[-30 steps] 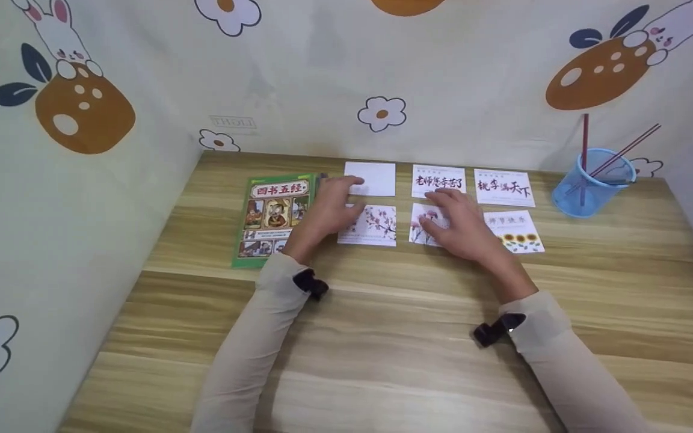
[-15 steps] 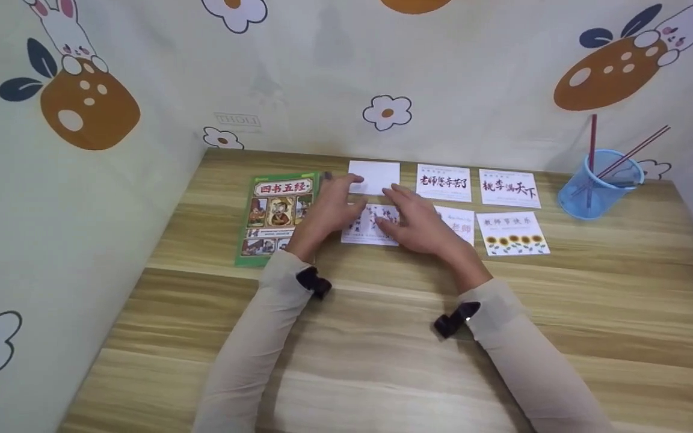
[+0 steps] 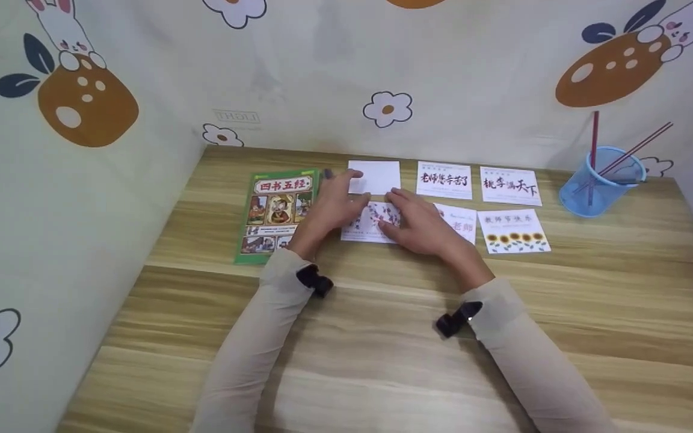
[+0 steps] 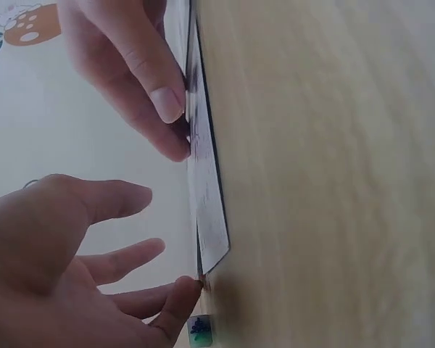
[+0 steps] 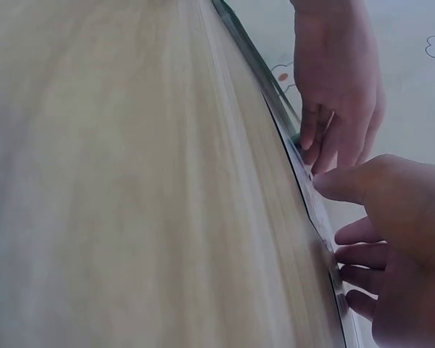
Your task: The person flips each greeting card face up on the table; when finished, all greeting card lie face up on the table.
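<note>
Near the middle of the head view, both hands lie on a flower card (image 3: 366, 224) on the wooden table (image 3: 382, 337). The left hand (image 3: 329, 207) rests flat with fingers straight and spread, its tips reaching the blank white card (image 3: 376, 176) just above. The right hand (image 3: 420, 225) also has its fingers straight, pressing the flower card's right part and covering part of the card with red writing (image 3: 459, 221). Left of them lies a green book (image 3: 274, 210); at upper right stands a blue cup (image 3: 602, 183) with sticks
</note>
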The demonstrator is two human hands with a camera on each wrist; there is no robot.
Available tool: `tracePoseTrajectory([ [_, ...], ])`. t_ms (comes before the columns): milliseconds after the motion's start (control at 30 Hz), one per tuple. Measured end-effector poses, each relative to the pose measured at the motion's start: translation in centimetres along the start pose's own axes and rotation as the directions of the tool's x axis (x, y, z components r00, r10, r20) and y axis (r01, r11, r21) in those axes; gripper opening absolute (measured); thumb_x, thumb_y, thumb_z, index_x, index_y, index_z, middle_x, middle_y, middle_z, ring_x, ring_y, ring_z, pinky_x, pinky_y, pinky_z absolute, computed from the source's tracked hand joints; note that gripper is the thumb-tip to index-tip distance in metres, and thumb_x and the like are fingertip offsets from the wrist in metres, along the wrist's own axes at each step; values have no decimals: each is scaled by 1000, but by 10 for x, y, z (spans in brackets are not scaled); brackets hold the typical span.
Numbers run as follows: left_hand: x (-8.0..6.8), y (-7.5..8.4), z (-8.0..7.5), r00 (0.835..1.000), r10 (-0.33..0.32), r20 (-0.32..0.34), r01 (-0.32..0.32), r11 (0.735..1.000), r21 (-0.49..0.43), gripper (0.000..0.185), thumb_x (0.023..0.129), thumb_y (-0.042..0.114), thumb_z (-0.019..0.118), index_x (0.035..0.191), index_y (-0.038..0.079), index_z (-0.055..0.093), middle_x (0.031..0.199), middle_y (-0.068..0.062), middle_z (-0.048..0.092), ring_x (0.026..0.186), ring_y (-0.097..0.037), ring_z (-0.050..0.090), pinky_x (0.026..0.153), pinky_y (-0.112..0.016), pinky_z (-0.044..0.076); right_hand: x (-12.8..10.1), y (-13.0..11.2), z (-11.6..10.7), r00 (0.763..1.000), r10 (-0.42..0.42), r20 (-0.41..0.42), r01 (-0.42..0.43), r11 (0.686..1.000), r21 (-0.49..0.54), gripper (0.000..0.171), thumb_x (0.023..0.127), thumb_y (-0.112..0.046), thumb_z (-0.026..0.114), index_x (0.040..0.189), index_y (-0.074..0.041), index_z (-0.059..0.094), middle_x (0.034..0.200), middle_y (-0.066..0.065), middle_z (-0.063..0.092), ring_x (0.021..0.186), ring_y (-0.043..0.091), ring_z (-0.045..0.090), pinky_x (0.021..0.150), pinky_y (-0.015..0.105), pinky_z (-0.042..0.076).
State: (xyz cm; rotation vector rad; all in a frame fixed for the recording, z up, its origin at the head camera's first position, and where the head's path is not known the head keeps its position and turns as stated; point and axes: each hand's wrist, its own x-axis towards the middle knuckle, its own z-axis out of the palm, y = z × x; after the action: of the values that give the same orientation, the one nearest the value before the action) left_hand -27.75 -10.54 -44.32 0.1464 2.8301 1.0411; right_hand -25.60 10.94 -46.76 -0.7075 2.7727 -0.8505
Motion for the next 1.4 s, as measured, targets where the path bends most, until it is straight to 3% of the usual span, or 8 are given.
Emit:
tracePoseTrajectory([
  [167,2,1,-2,989,61,-131,-82,984,-157,51,104,23,70,152,7,60,152,-18,60,140,-32,60,122,-41,49,0,1,0,998,-15,-53,18,999,46,68,104,-37,70,158,-3,48,160,19,56,150,36,52,129,52,40],
  [333,1,4,-1,976,78,-205,-147,927,-346,51,103,15,70,152,8,58,141,-13,63,117,-24,72,100,-32,62,1,1,2,997,-9,-72,14,998,66,66,103,-37,71,155,-3,48,148,20,62,139,36,60,121,51,47],
  [600,3,4,5,969,175,-173,-233,882,-410,60,104,13,70,160,12,48,131,-10,71,108,-26,77,99,-34,63,1,1,2,997,-20,-79,28,994,104,72,103,-36,71,159,-2,43,154,21,59,145,37,56,124,53,45],
  [767,1,6,8,963,252,-101,-269,846,-461,64,104,15,72,162,11,44,133,-13,70,115,-28,75,106,-35,61,2,1,1,994,-8,-109,28,984,176,81,105,-39,68,168,-7,29,163,19,53,155,34,49,130,52,38],
  [933,0,9,11,937,346,-37,-319,811,-490,50,106,19,70,152,8,55,134,-14,69,123,-27,71,113,-35,57,4,1,-1,974,-45,-223,102,963,248,62,107,-31,67,162,-10,46,158,15,60,146,32,59,126,48,45],
  [1067,0,10,12,933,360,-20,-330,830,-449,37,109,24,66,143,9,63,138,-12,68,129,-25,68,116,-34,55,5,0,-3,940,1,-342,107,949,297,39,111,-24,58,144,-5,65,138,18,72,123,35,73,107,49,61],
  [1200,0,8,11,943,330,-48,-324,869,-374,31,108,26,68,135,12,69,146,-10,63,138,-30,62,120,-44,52,5,0,-7,901,94,-423,93,912,400,35,115,-23,50,134,-1,70,119,21,78,106,37,77,92,43,65],
  [1400,2,5,11,950,306,-68,-309,876,-370,25,105,26,72,125,10,69,136,-10,67,138,-29,63,121,-44,51,1,-4,-15,901,206,-381,64,807,587,36,116,-35,48,138,-15,68,116,10,82,89,41,76,57,30,55],
])
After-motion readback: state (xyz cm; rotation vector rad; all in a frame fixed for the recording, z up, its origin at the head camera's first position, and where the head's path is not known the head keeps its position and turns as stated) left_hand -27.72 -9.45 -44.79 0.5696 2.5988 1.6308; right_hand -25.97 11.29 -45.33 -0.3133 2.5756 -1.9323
